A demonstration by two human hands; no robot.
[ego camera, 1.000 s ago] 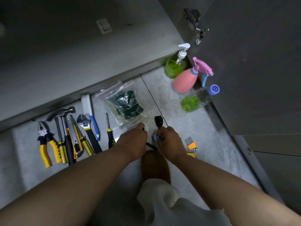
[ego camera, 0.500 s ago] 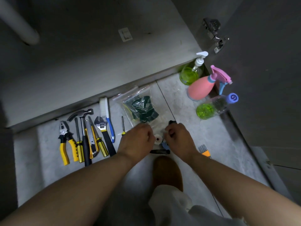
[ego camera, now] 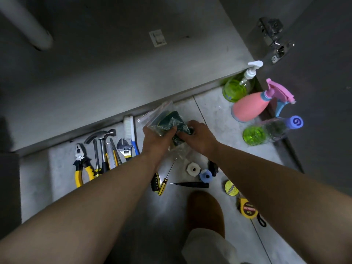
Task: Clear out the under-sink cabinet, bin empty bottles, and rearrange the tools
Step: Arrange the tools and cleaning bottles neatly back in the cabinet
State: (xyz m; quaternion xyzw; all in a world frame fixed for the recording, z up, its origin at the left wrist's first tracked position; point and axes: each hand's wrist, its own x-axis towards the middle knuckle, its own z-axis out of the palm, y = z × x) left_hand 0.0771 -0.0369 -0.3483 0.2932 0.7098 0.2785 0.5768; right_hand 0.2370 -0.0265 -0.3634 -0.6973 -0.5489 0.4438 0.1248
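Note:
A clear plastic bag (ego camera: 162, 116) with dark green scouring pads inside is lifted off the floor. My left hand (ego camera: 156, 138) grips its left side and my right hand (ego camera: 198, 135) grips its right side. Below the bag lie a white ring fitting (ego camera: 193, 168), a blue fitting (ego camera: 205, 176), a black pen-like tool (ego camera: 190, 184) and a yellow-handled screwdriver (ego camera: 165, 180). A row of tools lies to the left: pliers (ego camera: 81, 164), a hammer (ego camera: 102, 141), a wrench (ego camera: 123, 147) and a blue-handled brush (ego camera: 130, 130).
A green pump bottle (ego camera: 237, 88), a pink spray bottle (ego camera: 251, 106) and a lying clear bottle with green liquid (ego camera: 266, 130) stand by the open cabinet door (ego camera: 314, 73). A yellow tape roll (ego camera: 230, 188) and tape measure (ego camera: 247, 209) lie at right. My foot (ego camera: 206, 212) is below.
Both hands left the small fittings on the floor, moved up to the plastic bag of pads and took hold of it, raising it.

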